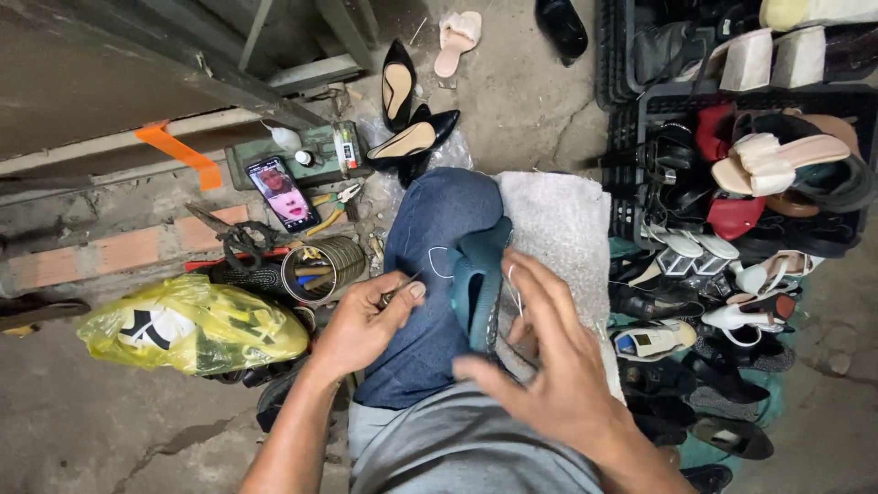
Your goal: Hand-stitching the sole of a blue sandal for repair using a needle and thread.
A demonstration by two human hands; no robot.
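A teal shoe (477, 279) lies on edge across my knee, between my two hands. My left hand (366, 320) pinches a thin metal needle tool (400, 291) just left of the shoe. A pale thread (437, 261) loops from that tool to the shoe. My right hand (549, 357) hovers over the shoe's right side with fingers spread, a strand of white thread (514, 291) running by them. A grey towel (567, 238) is draped over my leg under the shoe.
A phone (283, 192) with a lit screen lies on the ground at left, near pliers, scissors and a tin of tools (320, 265). A yellow plastic bag (192, 325) sits at left. Black high heels (407, 137) lie ahead. Crates and piles of shoes (741, 183) fill the right.
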